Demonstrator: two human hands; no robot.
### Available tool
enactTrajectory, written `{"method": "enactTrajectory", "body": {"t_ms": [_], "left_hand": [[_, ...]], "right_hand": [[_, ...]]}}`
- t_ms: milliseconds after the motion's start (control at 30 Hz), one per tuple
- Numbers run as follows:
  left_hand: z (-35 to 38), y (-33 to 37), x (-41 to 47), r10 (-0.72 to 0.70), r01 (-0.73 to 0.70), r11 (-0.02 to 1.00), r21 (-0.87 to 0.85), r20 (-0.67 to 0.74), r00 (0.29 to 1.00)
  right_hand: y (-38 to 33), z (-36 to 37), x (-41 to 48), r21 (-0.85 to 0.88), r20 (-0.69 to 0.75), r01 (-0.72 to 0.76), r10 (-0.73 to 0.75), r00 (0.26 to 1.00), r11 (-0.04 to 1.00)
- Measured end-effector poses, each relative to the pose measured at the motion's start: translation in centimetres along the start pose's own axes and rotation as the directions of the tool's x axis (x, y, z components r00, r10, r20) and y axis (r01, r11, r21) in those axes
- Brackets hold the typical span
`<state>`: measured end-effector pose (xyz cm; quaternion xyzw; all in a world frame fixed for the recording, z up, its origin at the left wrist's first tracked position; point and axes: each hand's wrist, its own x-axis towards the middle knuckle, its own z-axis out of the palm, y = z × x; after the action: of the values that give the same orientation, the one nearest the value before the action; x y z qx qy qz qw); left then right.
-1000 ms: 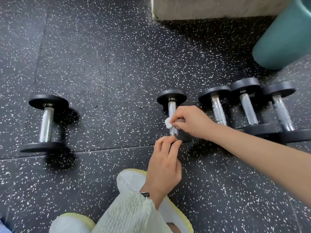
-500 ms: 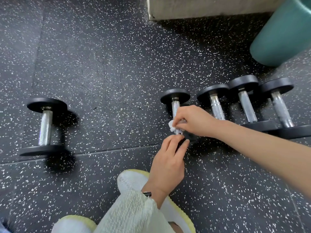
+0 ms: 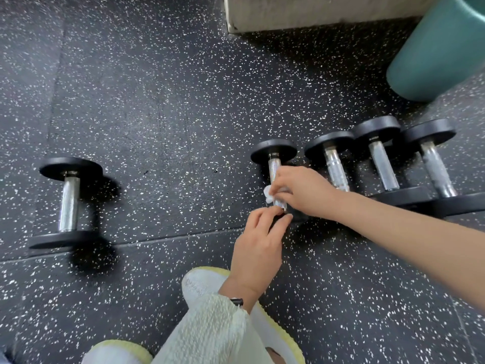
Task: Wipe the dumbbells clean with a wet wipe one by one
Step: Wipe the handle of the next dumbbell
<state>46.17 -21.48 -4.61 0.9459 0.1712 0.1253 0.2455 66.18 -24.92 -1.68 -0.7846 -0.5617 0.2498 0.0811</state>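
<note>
Mid-frame, the right hand [image 3: 304, 193] keeps its grip clamped on the wet wipe [image 3: 268, 194] round the lower handle of the dumbbell [image 3: 274, 153], hardly shifted, while the left hand [image 3: 258, 248] has spread its grip round that dumbbell's near end, so wiping of this handle likely continues.

Right hand [image 3: 304, 191] pinching wet wipe [image 3: 268, 194], left hand [image 3: 258, 248] (sleeved arm) gripping dumbbell [image 3: 273, 151]

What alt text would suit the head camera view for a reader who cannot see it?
A right hand presses a wet wipe against the metal handle of a dumbbell on a speckled black floor, while the left hand holds its near end. Three dumbbells lie beside it on the right; a fifth dumbbell lies apart on the left.
</note>
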Motion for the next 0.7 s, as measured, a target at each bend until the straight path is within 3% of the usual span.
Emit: {"method": "enactTrajectory", "body": {"t_ms": [133,300,367,567,633,700], "left_hand": [[0.2,-0.2,0.1,0.038,-0.038,0.999,0.021,0.011,0.999],[1.0,-0.3,-0.3,0.054,-0.054,0.998,0.018,-0.021,0.998],[1.2,-0.3,-0.4,0.053,-0.053,0.999,0.006,-0.034,0.998],[1.0,-0.6,0.3,0.043,-0.043,0.999,-0.006,-0.042,0.998],[1.1,-0.6,0.7,0.063,-0.063,0.998,0.002,-0.047,0.997],[1.4,-0.5,1.1,0.081,-0.082,0.997,-0.016,-0.05,0.995]], "right_hand": [[0.7,-0.5,-1.0,0.068,0.15,0.024,-0.034,0.988,0.997],[0.8,-0.9,1.5,0.012,-0.099,-0.041,0.042,0.994,0.999],[0.8,-0.9,1.7,0.033,-0.137,-0.073,0.076,0.988,0.997],[1.3,-1.5,-0.9,0.095,0.244,0.003,-0.026,0.969,0.995],[1.4,-1.7,-0.9,0.096,0.231,0.002,-0.024,0.973,0.995],[1.5,-2.0,-0.1,0.071,0.129,0.008,-0.017,0.991,0.997]]}}
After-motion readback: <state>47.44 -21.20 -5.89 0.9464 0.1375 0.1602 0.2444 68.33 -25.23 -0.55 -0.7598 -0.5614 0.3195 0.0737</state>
